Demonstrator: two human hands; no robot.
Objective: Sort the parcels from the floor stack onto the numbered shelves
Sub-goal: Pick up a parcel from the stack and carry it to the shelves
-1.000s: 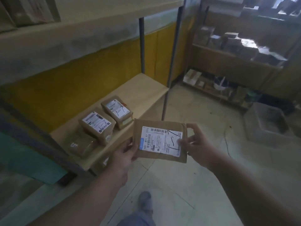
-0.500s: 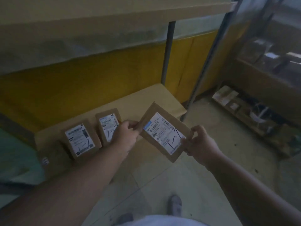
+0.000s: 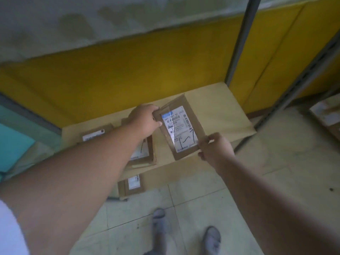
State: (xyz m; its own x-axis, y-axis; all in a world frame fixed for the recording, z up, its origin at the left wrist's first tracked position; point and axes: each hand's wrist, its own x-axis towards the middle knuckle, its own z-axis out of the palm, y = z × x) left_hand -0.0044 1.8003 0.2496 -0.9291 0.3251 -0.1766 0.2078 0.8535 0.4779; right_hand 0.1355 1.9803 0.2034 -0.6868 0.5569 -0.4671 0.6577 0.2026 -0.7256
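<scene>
A flat brown parcel [image 3: 181, 126] with a white label and a handwritten "1-7" is over the low tan shelf [image 3: 224, 115], tilted, its near end close to the shelf's front edge. My left hand [image 3: 144, 120] grips its far left corner. My right hand [image 3: 214, 148] pinches its near right corner. Two more labelled parcels lie on the shelf to the left: one [image 3: 143, 153] partly under my left forearm, another [image 3: 95, 134] further left.
A parcel [image 3: 132, 184] lies on the floor below the shelf's front edge. Grey shelf posts [image 3: 241, 41] rise at the right. A yellow wall panel [image 3: 128, 67] backs the shelf. My feet [image 3: 184, 229] stand on pale floor tiles.
The parcel has moved forward and down from in front of the shelf to over it, and has turned more lengthwise. Both hands kept hold. The view tilted downward.
</scene>
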